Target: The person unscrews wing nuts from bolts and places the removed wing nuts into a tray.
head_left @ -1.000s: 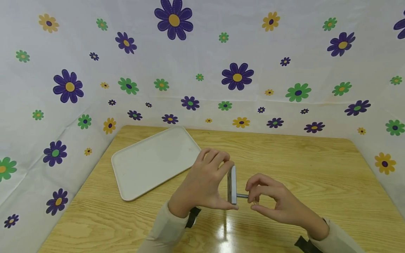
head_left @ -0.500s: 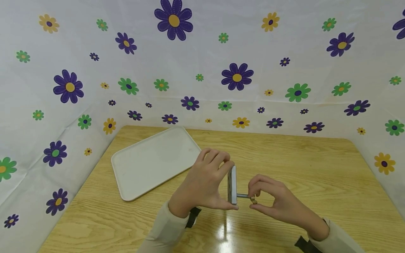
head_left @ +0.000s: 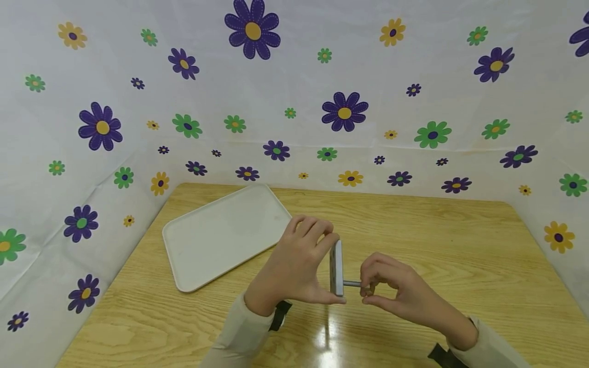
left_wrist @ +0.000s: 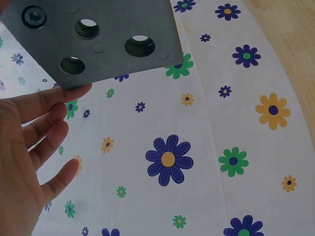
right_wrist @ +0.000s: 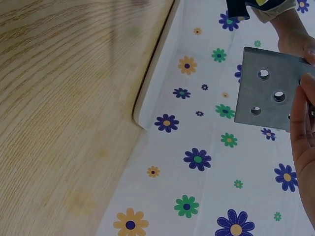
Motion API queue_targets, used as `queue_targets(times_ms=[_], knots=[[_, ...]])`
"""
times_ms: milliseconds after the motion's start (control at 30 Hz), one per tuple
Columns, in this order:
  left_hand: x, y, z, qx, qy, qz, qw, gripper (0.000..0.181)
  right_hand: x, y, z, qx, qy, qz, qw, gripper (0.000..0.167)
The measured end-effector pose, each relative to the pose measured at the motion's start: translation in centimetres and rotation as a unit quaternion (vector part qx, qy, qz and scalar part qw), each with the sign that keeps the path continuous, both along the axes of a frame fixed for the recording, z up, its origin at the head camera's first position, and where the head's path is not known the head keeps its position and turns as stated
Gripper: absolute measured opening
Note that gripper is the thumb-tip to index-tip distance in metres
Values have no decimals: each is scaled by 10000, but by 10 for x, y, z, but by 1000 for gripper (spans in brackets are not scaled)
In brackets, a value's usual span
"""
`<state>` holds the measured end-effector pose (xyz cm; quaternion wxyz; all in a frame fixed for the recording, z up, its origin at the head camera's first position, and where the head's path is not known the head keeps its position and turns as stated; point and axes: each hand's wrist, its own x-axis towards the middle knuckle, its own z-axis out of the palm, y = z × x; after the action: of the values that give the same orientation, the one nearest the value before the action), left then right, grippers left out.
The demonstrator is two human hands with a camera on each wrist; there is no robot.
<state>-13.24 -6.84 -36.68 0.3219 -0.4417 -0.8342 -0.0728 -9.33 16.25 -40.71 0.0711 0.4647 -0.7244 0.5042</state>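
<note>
My left hand [head_left: 296, 266] holds a grey metal plate [head_left: 338, 268] on edge above the table, fingertips on its top edge and thumb under its bottom edge. Several round holes pierce the plate; in the left wrist view a socket-head bolt [left_wrist: 34, 16] fills a corner one. The bolt's shank [head_left: 352, 283] sticks out to the right of the plate. At the shank's end my right hand [head_left: 405, 289] pinches a small brass-coloured nut [head_left: 369, 290], which looks like a wing nut and is mostly hidden by the fingers.
A white rectangular tray [head_left: 225, 237] lies at an angle on the wooden table [head_left: 460, 255], left of and behind the hands. A white cloth [head_left: 294, 76] with printed flowers walls the table at the back and both sides.
My right fingers shift around the brass-coloured nut: they spread half a second ago, showing more of it, and now close over it again. The left hand and plate stay nearly still.
</note>
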Motion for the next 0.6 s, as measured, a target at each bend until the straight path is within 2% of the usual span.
queue_targets(times_ms=[100, 167, 267, 333, 400, 467, 600], knots=[[0, 0, -1, -7, -17, 5, 10000, 90, 1, 0, 0, -36, -164, 128, 9998, 31], [-1, -1, -1, -7, -41, 9, 10000, 90, 1, 0, 0, -4, -55, 60, 10000, 29], [-1, -1, -2, 5, -47, 13, 10000, 89, -1, 0, 0, -1, 529, -155, 9985, 22], [-1, -1, -2, 33, -21, -5, 10000, 89, -2, -1, -1, 54, 1065, -421, 9934, 13], [-1, -1, -2, 60, 25, -23, 10000, 89, -3, -2, -1, 197, 1637, -744, 9835, 8], [-2, -1, -2, 96, 85, -54, 9999, 90, -3, -3, -1, 431, 2216, -1046, 9685, 15], [-3, -1, -4, 116, 139, -88, 9998, 89, -4, -5, -1, 850, 3567, -1414, 9195, 22]])
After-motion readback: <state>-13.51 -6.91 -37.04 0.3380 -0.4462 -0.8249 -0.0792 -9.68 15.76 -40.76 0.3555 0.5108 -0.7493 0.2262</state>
